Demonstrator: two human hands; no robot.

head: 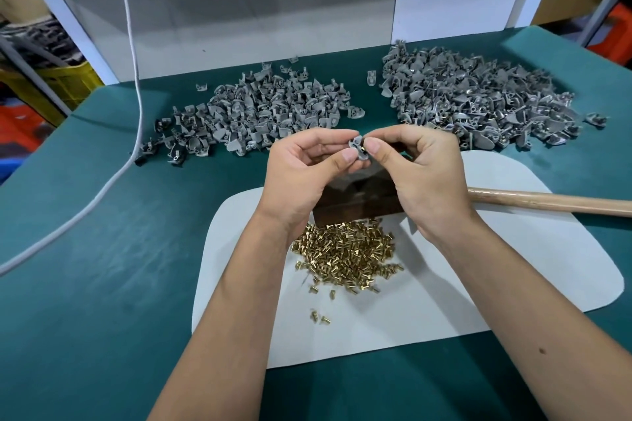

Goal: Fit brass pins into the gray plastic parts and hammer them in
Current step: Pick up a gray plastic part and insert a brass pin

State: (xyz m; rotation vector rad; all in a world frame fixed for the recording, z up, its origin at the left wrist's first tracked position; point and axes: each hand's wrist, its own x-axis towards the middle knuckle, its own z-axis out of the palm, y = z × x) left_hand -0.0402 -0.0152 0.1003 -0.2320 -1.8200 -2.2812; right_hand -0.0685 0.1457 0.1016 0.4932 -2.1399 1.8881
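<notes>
Left hand [304,164] pinches a small gray plastic part [358,146] above the dark brown wooden block [355,203]. Right hand [420,171] pinches a short brass pin [363,148] at the part's hole; seating depth can't be told. Loose brass pins pile [345,255] lies just in front of the block, wooden hammer handle [554,203] to its right. Risk: pin enters tilted, slips from fingertips, drops into pile; crooked pin would jam under hammering.
</notes>
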